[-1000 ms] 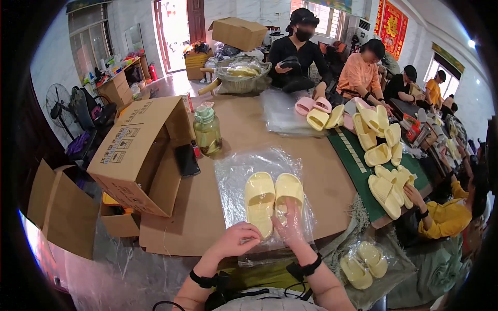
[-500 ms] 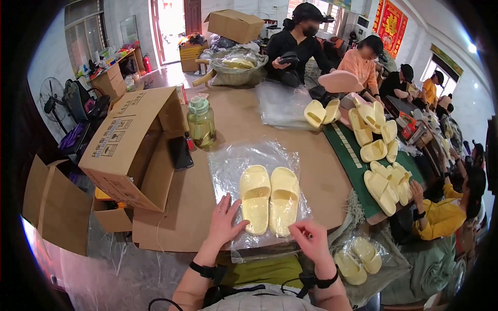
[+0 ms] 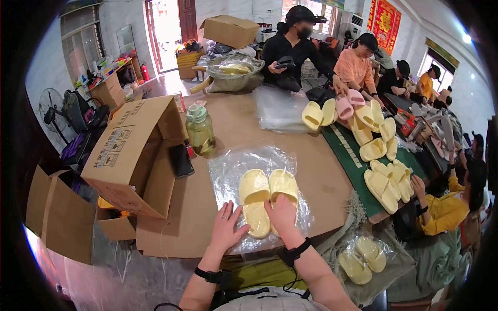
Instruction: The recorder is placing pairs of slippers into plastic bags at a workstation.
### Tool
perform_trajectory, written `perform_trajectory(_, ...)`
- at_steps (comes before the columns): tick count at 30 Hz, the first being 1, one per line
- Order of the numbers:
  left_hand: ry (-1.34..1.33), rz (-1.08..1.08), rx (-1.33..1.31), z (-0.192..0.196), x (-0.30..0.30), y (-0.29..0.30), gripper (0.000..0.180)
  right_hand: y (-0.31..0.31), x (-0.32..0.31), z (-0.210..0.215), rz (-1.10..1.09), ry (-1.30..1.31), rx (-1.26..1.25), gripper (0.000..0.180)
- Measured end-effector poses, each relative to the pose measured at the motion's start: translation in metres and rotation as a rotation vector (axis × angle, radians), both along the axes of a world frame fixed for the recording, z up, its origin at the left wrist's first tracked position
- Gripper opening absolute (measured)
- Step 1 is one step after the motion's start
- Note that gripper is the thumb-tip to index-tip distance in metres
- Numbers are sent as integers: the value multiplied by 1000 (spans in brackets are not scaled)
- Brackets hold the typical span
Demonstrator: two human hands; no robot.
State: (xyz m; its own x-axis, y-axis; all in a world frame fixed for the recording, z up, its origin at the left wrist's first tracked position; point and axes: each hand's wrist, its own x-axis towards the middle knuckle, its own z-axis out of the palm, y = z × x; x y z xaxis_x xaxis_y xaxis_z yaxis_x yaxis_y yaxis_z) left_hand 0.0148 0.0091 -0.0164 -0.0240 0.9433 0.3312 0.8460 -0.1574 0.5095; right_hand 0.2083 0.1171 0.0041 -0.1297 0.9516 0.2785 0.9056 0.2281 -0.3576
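The left hand lay released, fingers splayed, beside yellow slippers; the right hand (grip indeterminable) overlapped one.

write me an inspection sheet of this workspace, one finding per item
Surface: brown cardboard sheet, lying flat.
Slippers: yellow pair, side by side, toes pointing away from the person.
Bag: clear plastic bag, wrinkled; whether the slippers are inside or on top is unclear.
Clutter: open cardboard box, phone and bottle, left of the slippers.
Hands: left hand spread beside the left slipper; right hand on the right one.
Cables: thin dark cable at the lower edge.
Surroundings: co-workers; more slippers on a green mat.
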Motion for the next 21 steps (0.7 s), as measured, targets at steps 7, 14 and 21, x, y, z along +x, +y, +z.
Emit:
perform_trajectory(7,7,-19,-6,0,1,3,68,4,-5,-8,38,62,78,37)
perform_trajectory(14,10,-17,-19,2,0,1,62,3,2,-1,67,223,55,29)
perform_trajectory(21,-265,-1,6,5,5,5,58,-12,43,6,-15,313,-10,30)
